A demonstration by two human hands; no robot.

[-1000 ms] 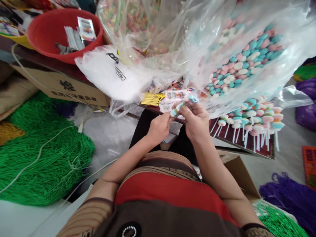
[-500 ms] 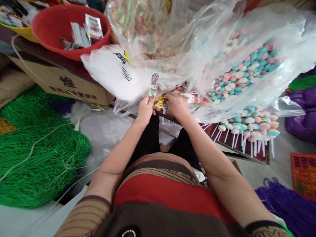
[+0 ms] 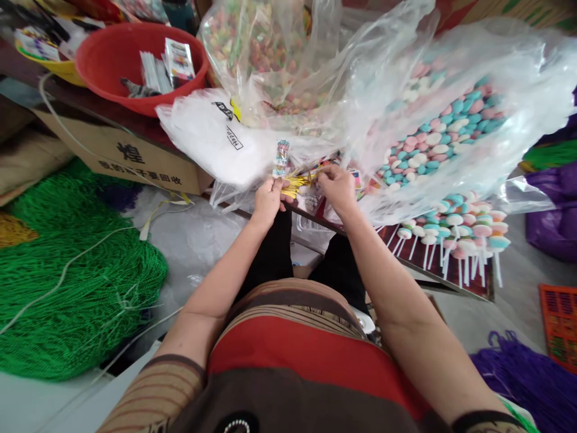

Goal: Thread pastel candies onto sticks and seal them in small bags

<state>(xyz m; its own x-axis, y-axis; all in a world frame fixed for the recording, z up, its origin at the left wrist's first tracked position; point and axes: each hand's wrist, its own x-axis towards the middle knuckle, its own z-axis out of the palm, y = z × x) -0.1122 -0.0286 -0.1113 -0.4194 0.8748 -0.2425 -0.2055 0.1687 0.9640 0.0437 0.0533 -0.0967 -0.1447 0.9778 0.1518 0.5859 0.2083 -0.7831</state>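
My left hand [image 3: 269, 195] is closed around a bunch of thin yellow twist ties [image 3: 294, 185], whose ends fan out to the right. Just above my left thumb stands a small clear packet with colourful print [image 3: 282, 157]; whether my fingers touch it is unclear. My right hand [image 3: 338, 185] is a little to the right, thumb and fingertips pinched together. A thin yellowish strip shows at those fingertips, probably one of the ties. Printed cards [image 3: 357, 178] lie partly hidden behind my right hand.
White plastic bags [image 3: 216, 141] lie behind my left hand. A large clear bag of pastel candies [image 3: 433, 141] is at right, with marshmallow lollipops [image 3: 469, 225] at the table corner. A red basin [image 3: 103, 66] stands at back left, above a carton [image 3: 148, 168]. Green cords [image 3: 81, 282] are piled at left.
My right hand has drawn back to the right, away from the yellow ties, with its fingertips now pinched. The ties spread out more visibly. My left hand stays nearly in place.
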